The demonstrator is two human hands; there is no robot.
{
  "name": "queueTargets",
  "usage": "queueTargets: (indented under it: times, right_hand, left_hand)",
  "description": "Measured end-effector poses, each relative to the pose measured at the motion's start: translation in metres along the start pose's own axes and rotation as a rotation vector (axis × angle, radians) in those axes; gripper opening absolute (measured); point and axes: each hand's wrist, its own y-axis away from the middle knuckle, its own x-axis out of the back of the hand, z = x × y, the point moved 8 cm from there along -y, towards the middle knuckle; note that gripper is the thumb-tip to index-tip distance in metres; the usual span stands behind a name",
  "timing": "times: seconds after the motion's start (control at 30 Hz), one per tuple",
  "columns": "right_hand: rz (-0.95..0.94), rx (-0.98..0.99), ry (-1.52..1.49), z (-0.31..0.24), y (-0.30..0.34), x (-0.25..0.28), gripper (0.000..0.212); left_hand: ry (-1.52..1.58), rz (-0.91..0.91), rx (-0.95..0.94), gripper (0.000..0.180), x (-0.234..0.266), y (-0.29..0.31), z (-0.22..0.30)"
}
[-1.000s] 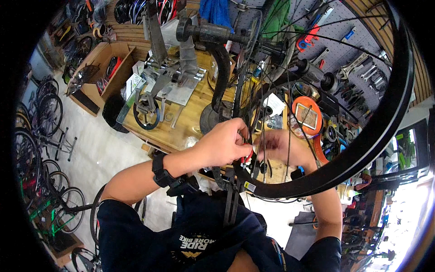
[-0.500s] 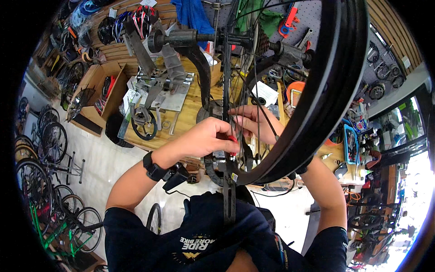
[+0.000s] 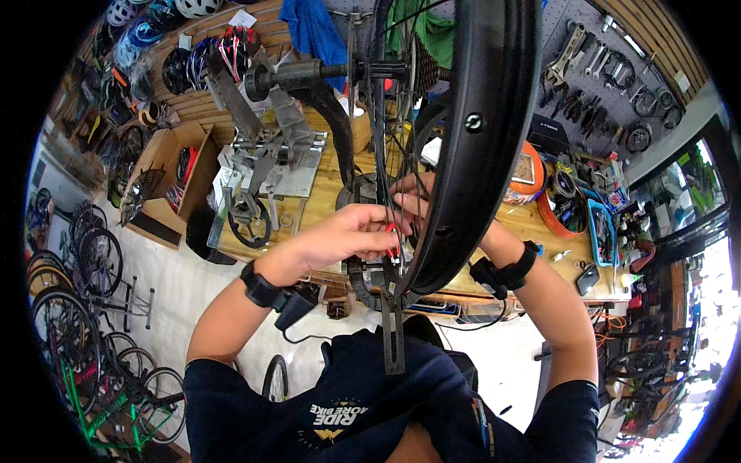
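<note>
The wheel [image 3: 486,154] now lies further left in view than half a second ago, its outer face turned toward the camera, covering part of the right hand [image 3: 417,191]. Those fingers bend beside the spokes [image 3: 380,154]; I cannot tell whether they grip anything. The left hand [image 3: 351,231], reaching in level, pinches the red tool [image 3: 392,241] near the wheel's lower end.

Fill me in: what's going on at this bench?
A person's left hand pinches a small red tool, probably a spoke wrench, by the spokes of a bicycle wheel. The right hand, partly hidden by the wheel, is close by. The wheel sits upright in a truing stand at the wooden workbench.
</note>
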Motion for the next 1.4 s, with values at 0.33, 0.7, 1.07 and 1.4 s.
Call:
queueTargets:
  times: [0.33, 0.7, 1.07, 1.4]
  right_hand:
    - [0.027, 0.126, 0.142, -0.007, 0.018, 0.005, 0.028]
    - [0.004, 0.236, 0.261, 0.024, -0.004, -0.011, 0.036]
    - [0.045, 0.095, 0.071, 0.012, 0.002, 0.022, 0.029]
    - [0.013, -0.047, 0.114, 0.026, 0.025, 0.032, 0.023]
  left_hand:
    - [-0.791, 0.349, 0.009, 0.035, 0.005, -0.008, 0.016]
    - [-0.224, -0.01, -0.002, 0.039, 0.011, 0.005, -0.002]
    - [0.079, -0.151, -0.043, 0.044, 0.014, -0.012, -0.018]
    - [-0.438, 0.254, -0.186, 0.024, 0.003, -0.005, 0.019]
